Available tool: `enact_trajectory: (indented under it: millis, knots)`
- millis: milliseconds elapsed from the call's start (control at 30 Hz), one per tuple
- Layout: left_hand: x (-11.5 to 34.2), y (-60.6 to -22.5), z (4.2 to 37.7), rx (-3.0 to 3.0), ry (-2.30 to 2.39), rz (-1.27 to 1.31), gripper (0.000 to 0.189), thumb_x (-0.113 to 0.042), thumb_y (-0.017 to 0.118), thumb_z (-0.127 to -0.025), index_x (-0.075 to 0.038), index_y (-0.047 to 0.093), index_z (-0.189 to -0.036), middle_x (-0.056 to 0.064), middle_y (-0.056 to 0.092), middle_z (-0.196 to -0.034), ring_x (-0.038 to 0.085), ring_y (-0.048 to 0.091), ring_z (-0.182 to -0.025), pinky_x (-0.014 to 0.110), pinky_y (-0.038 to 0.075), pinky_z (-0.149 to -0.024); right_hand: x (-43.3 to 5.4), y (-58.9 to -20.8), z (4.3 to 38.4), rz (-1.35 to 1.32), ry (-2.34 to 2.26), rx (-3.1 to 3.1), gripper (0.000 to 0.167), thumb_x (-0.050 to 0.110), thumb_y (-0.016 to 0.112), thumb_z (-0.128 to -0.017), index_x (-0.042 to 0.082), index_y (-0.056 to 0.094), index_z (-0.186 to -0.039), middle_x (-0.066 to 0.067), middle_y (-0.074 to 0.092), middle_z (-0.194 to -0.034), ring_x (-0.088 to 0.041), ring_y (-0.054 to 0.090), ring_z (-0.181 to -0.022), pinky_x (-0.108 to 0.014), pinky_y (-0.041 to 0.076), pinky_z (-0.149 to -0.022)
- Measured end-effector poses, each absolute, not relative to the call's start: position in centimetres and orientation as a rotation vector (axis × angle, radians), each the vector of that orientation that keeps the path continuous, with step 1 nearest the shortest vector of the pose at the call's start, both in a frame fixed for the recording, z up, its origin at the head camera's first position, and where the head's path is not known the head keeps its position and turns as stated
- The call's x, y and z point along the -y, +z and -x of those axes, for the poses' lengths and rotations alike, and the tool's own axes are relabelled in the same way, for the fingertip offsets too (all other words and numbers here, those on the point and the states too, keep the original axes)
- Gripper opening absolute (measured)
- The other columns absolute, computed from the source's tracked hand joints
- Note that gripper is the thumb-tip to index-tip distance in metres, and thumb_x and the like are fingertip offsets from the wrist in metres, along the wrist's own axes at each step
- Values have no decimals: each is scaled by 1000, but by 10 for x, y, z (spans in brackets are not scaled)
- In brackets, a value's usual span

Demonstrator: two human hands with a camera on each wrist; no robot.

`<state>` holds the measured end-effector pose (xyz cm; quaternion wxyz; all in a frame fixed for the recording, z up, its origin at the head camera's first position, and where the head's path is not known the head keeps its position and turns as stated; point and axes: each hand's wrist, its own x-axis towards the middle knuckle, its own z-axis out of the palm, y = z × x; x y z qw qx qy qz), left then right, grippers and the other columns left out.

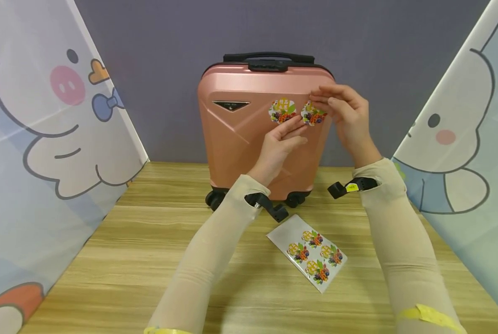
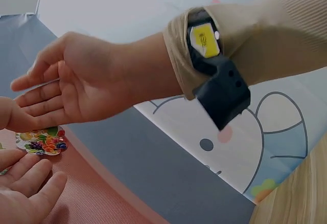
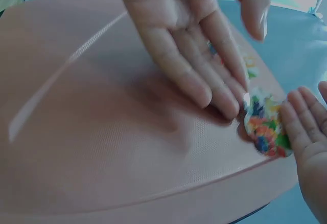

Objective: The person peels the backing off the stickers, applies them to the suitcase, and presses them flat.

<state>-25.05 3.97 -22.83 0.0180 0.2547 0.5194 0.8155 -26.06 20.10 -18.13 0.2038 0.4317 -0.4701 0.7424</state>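
Beige-sleeved forearms point(image 1: 407, 250) point toward a pink suitcase point(image 1: 232, 157). Near its upper right corner, a fruit sticker point(image 1: 314, 118) seems light, thin and easily creased, best held by its rim. Left hand point(image 1: 277, 147), from below, and right hand point(image 1: 351, 115), from above, touch it with extended fingers, neither gripping.
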Motion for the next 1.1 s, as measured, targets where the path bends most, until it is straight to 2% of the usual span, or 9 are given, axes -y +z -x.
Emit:
enact_trajectory:
  millis: [167,500,667,1000,1100]
  knots:
    - [-38,-229,250,-1626,2523,-793,55,14,58,-92,2,49,-145,21,53,-142,23,55,-128,20,52,-82,-202,-187,267,-1207,2055,1340,25,-10,46,-95,-16,65,-110,-24,69,-109,-31,67,-104,-36,53,-96]
    - [-36,-231,251,-1614,2512,-804,56,13,58,-91,1,48,-145,18,53,-143,20,56,-128,21,52,-84,-205,-191,269,-1188,1976,1432,26,-9,45,-98,-14,67,-111,-20,69,-114,-28,66,-109,-34,51,-98]
    - [-35,-234,250,-1575,2504,-814,57,14,57,-92,1,47,-146,18,51,-145,21,53,-130,23,52,-89,-207,-193,269,-1177,1909,1481,27,-8,44,-99,-12,68,-110,-17,70,-114,-26,67,-109,-35,50,-99]
    - [-34,-236,249,-1530,2499,-839,57,16,55,-93,2,45,-147,17,49,-147,25,52,-131,24,52,-88,-209,-193,269,-1170,1834,1526,26,-6,45,-99,-12,68,-110,-17,70,-116,-26,67,-110,-35,51,-99]
    - [-33,-237,248,-1520,2510,-814,55,14,56,-94,2,45,-147,19,51,-144,28,53,-130,27,53,-91,-209,-192,269,-1177,1834,1534,26,-6,45,-100,-13,68,-110,-18,70,-116,-26,67,-110,-36,51,-99]
